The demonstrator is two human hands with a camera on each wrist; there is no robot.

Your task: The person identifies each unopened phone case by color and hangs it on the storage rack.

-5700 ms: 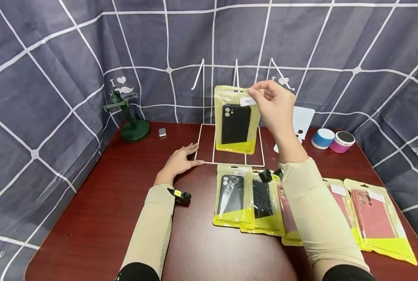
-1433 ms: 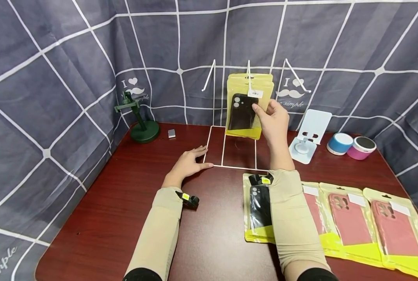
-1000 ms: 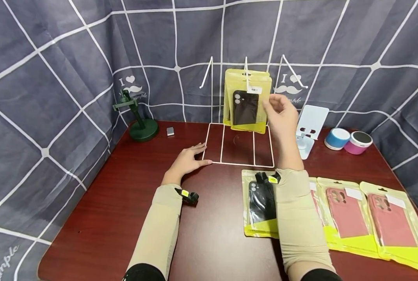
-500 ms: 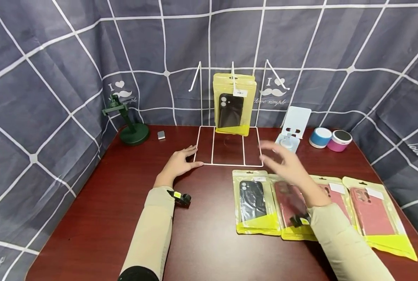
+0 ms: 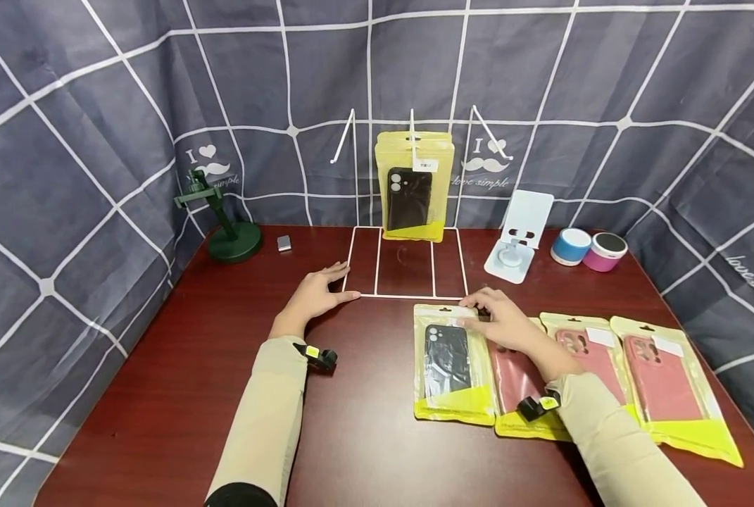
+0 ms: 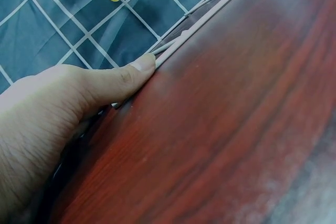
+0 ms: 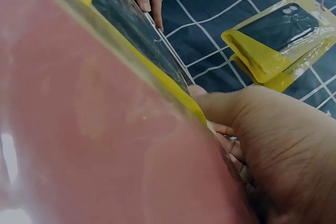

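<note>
The right hand (image 5: 502,322) hides part of a red case (image 5: 514,379); the hanging pouch (image 5: 415,201) masks most of a rear pouch (image 5: 438,137), its label (image 5: 425,165) illegibly small; the near edge crops the right sleeve (image 5: 620,440).

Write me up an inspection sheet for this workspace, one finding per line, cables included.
Surface: reddish-brown table, glossy, wood grain visible.
Job's things: white wire rack, with yellow bags hung on its middle hook, the front one showing a black case; on the table, a black-case bag and three pink-case bags side by side.
Clutter: green stand, small silver-and-dark block, white stand, blue cylinder and pink cylinder, all towards the back.
Hands: left hand at the rack's left front corner, thumb touching wire; right hand at the black-case bag's top right corner, grip unclear.
Cables: nothing seen.
Surroundings: dark cloth with white grid lines, behind and on both sides.
</note>
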